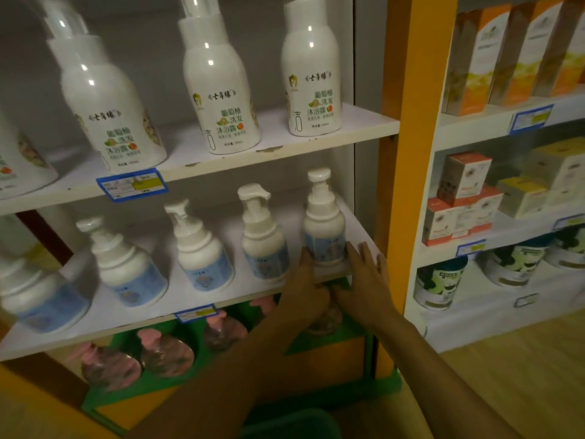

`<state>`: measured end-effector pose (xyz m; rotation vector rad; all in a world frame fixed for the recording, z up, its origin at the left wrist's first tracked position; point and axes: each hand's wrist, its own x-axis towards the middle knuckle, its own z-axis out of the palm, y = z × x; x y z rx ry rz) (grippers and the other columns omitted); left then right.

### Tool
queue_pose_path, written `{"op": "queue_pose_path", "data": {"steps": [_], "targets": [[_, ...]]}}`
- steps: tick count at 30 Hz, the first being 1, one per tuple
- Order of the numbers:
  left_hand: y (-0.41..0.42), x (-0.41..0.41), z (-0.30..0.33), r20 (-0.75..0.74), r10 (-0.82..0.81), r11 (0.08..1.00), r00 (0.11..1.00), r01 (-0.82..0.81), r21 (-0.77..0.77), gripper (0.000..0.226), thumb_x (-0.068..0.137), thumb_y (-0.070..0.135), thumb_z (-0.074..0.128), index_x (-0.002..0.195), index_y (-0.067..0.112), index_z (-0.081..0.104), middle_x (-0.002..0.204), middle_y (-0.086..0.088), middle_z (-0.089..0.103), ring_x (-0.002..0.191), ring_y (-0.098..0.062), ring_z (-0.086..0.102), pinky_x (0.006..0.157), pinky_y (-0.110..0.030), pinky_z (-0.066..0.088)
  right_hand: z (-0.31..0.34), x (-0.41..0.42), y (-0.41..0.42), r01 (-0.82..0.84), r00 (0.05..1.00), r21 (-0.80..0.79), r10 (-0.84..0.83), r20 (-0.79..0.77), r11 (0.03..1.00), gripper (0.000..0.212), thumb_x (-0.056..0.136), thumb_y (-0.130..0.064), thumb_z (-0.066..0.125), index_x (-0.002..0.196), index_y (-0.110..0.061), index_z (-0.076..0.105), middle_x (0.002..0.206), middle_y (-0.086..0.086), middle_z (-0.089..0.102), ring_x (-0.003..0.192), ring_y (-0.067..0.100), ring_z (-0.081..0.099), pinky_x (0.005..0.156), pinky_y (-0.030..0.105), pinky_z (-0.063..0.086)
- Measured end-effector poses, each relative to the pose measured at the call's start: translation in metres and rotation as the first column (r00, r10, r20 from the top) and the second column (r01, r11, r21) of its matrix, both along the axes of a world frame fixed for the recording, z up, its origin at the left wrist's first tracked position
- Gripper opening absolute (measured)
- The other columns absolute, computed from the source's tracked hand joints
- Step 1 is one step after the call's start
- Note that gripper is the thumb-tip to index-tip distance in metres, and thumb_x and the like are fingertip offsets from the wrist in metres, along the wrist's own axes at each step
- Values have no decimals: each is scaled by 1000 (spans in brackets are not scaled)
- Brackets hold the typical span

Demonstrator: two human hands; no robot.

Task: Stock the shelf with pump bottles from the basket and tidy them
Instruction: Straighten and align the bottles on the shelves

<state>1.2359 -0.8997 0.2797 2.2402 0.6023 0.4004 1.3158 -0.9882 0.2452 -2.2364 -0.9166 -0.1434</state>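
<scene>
Several white pump bottles with blue labels stand in a row on the middle shelf (221,299). The rightmost pump bottle (324,223) stands upright near the shelf's right end. My left hand (305,286) presses against its lower left side. My right hand (367,277) lies against its lower right side, fingers spread on the shelf. Both thumbs meet below the shelf's front edge, so the two hands cup the bottle's base. Another pump bottle (264,232) stands just to the left. The dark green basket (291,423) shows at the bottom edge, under my forearms.
Large white bottles (218,83) fill the shelf above. Pink pump bottles (164,353) sit in a green tray below. An orange post (408,153) bounds the shelf on the right. Beyond it, another shelf unit (493,236) holds boxes and cans.
</scene>
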Motion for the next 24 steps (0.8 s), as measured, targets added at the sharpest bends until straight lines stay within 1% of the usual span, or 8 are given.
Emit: {"op": "queue_pose_path", "data": {"steps": [4, 8, 10, 13, 16, 20, 23, 24], "targets": [[6, -9, -2, -27, -42, 999, 999, 42, 4, 69, 92, 11, 54, 149, 25, 17, 148, -3, 41, 133, -23, 42, 111, -41, 37, -4, -11, -4, 7, 1000, 31, -7, -3, 999, 81, 89, -35, 58, 151, -13, 10, 159, 5, 13, 148, 20, -2, 114, 35, -16], [0, -12, -1, -58, -54, 998, 997, 55, 13, 67, 92, 9, 51, 148, 24, 17, 146, -5, 42, 129, -24, 45, 109, -40, 38, -9, -19, -8, 25, 999, 20, -26, 36, 999, 82, 89, -42, 56, 151, -12, 11, 159, 5, 15, 148, 21, 2, 114, 36, -14], [-2, -13, 1, -60, -67, 998, 996, 68, 11, 66, 94, 11, 50, 148, 23, 16, 146, -5, 43, 129, -23, 46, 108, -34, 38, -10, -21, -9, 50, 998, 30, -52, 44, 998, 82, 89, -41, 57, 151, -11, 12, 158, 6, 17, 148, 22, 5, 116, 37, -11], [-2, -16, 2, -65, -76, 997, 995, 77, 14, 59, 96, 15, 48, 148, 22, 19, 141, 3, 42, 129, -18, 44, 98, -17, 34, -14, -25, -9, 82, 995, 62, -85, 45, 995, 83, 86, -40, 61, 150, -11, 16, 157, 8, 23, 147, 23, 10, 120, 44, -1], [-1, -17, -1, -84, -80, 997, 993, 81, 8, 57, 99, 18, 43, 148, 26, 14, 136, 6, 46, 129, -19, 44, 99, -15, 38, -17, -23, -9, 80, 997, 24, -80, 20, 997, 83, 88, -46, 57, 151, -16, 13, 159, 2, 18, 148, 18, 4, 119, 48, -2], [-1, -18, 3, -106, -83, 996, 991, 87, 33, 67, 96, 17, 46, 149, 27, 7, 145, 0, 41, 126, -20, 46, 107, -33, 41, -15, -25, -8, 94, 996, 11, -94, 9, 996, 85, 87, -46, 58, 151, -18, 8, 159, 0, 15, 148, 17, 3, 119, 49, -3], [-4, -19, 8, -114, -102, 994, 988, 96, -56, 61, 99, 16, 43, 149, 25, 10, 135, 7, 47, 112, -4, 50, 95, -10, 40, -15, -30, -5, 115, 993, 30, -116, 15, 993, 84, 88, -42, 59, 151, -16, 10, 159, 2, 16, 148, 19, 5, 118, 49, -2], [-4, -21, 10, -107, -105, 993, 989, 100, -55, 61, 98, 16, 45, 149, 24, 10, 139, 6, 45, 116, -5, 48, 93, -7, 37, -15, -32, -4, 125, 992, 42, -125, 12, 991, 84, 87, -39, 61, 151, -15, 12, 158, 4, 18, 148, 21, 7, 118, 49, -1]]}}
